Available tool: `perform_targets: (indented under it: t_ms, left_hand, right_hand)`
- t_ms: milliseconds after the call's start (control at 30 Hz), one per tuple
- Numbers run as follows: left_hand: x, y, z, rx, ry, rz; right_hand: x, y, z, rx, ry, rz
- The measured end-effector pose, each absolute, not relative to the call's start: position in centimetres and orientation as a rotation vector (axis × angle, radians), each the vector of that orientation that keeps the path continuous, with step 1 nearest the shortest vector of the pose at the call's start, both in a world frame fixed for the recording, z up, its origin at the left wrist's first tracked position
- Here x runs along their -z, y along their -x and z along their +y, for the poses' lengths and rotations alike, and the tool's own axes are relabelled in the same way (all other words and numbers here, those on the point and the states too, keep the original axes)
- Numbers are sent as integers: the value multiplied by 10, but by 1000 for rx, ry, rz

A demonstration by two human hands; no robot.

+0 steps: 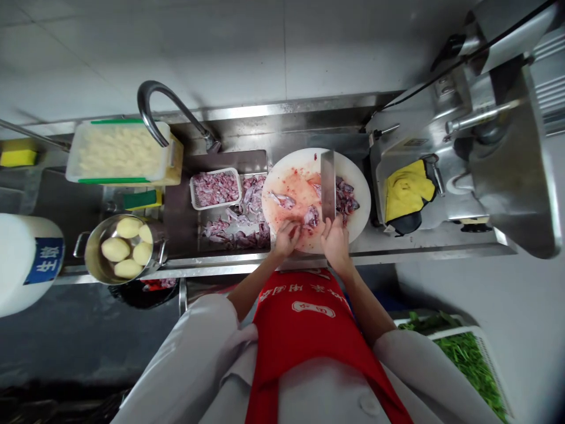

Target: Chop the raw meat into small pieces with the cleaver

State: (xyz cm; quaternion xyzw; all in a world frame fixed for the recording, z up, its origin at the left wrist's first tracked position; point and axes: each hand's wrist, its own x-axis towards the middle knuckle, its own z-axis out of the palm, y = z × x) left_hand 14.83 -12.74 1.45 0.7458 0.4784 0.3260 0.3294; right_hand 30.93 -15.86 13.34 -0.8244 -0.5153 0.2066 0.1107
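A round white cutting board (282,168), smeared red, lies over the sink in front of me. My right hand (336,240) is wrapped round the handle of a cleaver (327,182); its wide blade points away from me over the board. Fingers pinched, my left hand (288,236) grips the end of a skinned frog (311,217) at the board's near side. Left of it lies another pale piece of meat (283,200). Dark pieces (346,197) are heaped right of the blade. The cleaver's handle is mostly hidden by my fingers.
Left of the board, the sink holds a white basket of chopped meat (216,188) and loose skinned frogs (251,203). Further left are a faucet (152,112), a lidded plastic box (119,153) and a pot of peeled potatoes (115,249). A yellow cloth (408,191) lies to the right.
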Motion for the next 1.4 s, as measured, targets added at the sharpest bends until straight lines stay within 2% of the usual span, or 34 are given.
perform_targets:
  t_ms: [100, 200, 267, 400, 567, 867, 1133, 1300, 1400]
  left_hand:
    - [-7, -148, -127, -960, -1966, 1275]
    - [-2, -158, -120, -828, -2079, 1086]
    - [1, -167, -117, -687, -2144, 1050]
    - [3, -173, -118, -534, -2202, 1069]
    - [0, -155, -118, -521, -2241, 1047]
    - [-9, -148, -117, -528, -2127, 1198]
    - [-33, -125, -131, -331, -2168, 1120]
    - [-51, -155, -92, -361, -2355, 1014]
    - [-47, -181, -65, -210, -2424, 789]
  right_hand:
    - [-125, -301, -155, -698, 2440, -1555]
    - [-105, -300, -153, -999, 2458, -1659]
    - [-96, -302, -150, -1065, 2455, -1687]
    - [-91, -304, -130, -1018, 2485, -1671]
    - [-95, -310, -101, -992, 2475, -1623]
    - [-100, -319, -165, -1120, 2477, -1750]
    - [-106, -338, -86, -1038, 2279, -1780]
    - [-112, -379, -122, -780, 2386, -1548]
    - [-113, -388, -149, -751, 2437, -1490]
